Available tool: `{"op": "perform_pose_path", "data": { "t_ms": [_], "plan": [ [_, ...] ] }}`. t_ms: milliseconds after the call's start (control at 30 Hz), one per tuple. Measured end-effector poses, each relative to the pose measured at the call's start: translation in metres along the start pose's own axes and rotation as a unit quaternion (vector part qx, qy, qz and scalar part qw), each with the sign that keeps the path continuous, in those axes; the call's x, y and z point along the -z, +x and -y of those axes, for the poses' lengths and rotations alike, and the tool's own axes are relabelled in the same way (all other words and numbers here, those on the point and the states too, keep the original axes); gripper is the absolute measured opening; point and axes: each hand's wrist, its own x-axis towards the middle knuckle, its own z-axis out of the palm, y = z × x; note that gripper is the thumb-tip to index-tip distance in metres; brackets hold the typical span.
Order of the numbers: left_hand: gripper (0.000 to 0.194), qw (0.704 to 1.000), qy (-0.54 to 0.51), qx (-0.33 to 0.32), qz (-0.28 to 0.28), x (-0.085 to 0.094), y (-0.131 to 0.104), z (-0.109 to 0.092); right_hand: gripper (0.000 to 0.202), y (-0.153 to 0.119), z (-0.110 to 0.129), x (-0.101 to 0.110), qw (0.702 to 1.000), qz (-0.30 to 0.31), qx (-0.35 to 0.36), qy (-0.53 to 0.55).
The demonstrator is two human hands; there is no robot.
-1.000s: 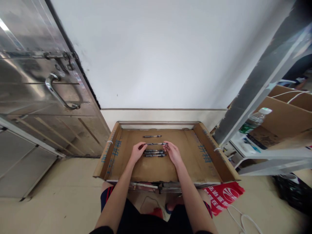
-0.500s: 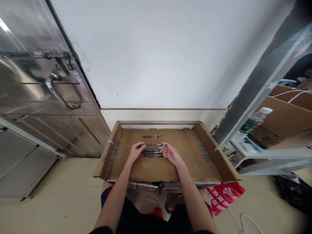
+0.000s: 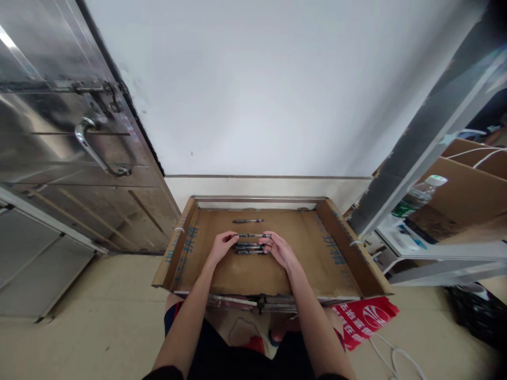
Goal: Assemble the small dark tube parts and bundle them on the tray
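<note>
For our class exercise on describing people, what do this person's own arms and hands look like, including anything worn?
The left hand and right hand are bare, with no gloves. The forearms are uncovered, with no watch or bracelet visible. Black sleeves end above them.

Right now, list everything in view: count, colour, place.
tray: one, brown, centre
held pen: one, dark, over tray
loose pen: one, dark, beyond held pen
grouped pens: several, count unclear, dark, nearer
door: one, silver, left
wall: one, white, ahead
pillar: one, grey, right
table: one, white, right
bottle: one, clear-green, on table
box: one, brown, beside bottle
banner: one, red, lower right
cord: count unclear, white, floor
bag: one, black, right floor
left hand: one, bare, pen's left end
right hand: one, bare, pen's right end
</note>
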Motion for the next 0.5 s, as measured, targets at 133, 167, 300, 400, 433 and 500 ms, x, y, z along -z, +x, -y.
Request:
{"op": "perform_pose_path", "data": {
  "t_ms": [133,167,300,400,433,500],
  "plan": [
    [0.031,1.000,0.001,0.003,-0.002,-0.0003,-0.0002,-0.0008,0.037,-0.0003,-0.0006,0.0002,1.000,0.006,-0.003,0.009],
    [0.032,1.000,0.001,0.002,-0.003,-0.0002,-0.0002,-0.0005,0.037,-0.0002,-0.0009,0.0006,1.000,0.006,-0.005,0.007],
    [0.032,1.000,0.006,0.001,-0.004,0.0000,0.0002,0.0021,0.039,-0.0001,-0.0018,0.0025,1.000,0.004,-0.007,0.012],
    [0.032,1.000,0.011,-0.004,0.001,0.0003,0.0005,0.0031,0.037,-0.0009,-0.0016,0.0035,1.000,0.000,-0.002,0.022],
    [0.031,1.000,0.014,-0.008,0.004,0.0005,0.0004,0.0030,0.036,-0.0013,-0.0014,0.0036,1.000,0.000,0.000,0.024],
    [0.030,1.000,0.018,-0.015,0.008,0.0008,0.0002,0.0020,0.034,-0.0024,-0.0007,0.0037,1.000,0.001,0.000,0.024]
  ]
}}
